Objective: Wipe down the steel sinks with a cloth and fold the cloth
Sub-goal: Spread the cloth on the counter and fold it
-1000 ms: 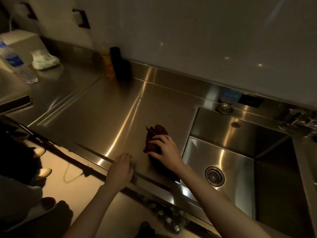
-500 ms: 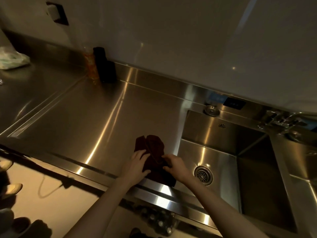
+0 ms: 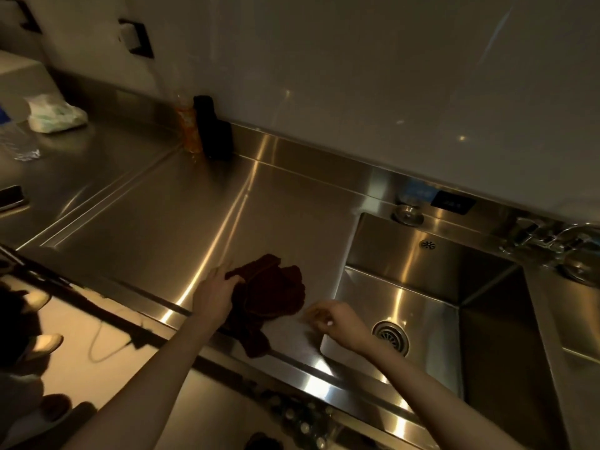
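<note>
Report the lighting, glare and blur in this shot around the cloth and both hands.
Head view: dim, warm light; bright glare streaks run across the steel counter and the sink wall; the dark red cloth reads almost black; the right hand is motion-blurred and the left hand is smeared at its fingertips; the wide-angle lens bends the counter edges.
</note>
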